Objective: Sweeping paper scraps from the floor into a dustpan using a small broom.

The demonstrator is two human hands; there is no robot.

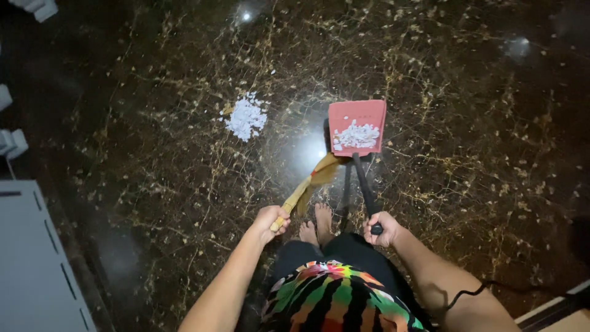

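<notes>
red dustpan (357,127) with white scraps, gripped by right hand (381,228); straw broom (310,184) gripped in left hand (271,221).

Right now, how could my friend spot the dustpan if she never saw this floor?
Look at the dark marble floor with gold veins, just ahead of the person's bare feet. The dustpan is the flat red square there, on a black handle held by the right hand. Unlike the loose white pile beside it, its scraps lie on red.

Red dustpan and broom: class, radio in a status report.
Left hand grips straw broom; right hand grips long-handled red dustpan. White paper scraps in pan. Second scrap pile on dark marble floor.
</notes>
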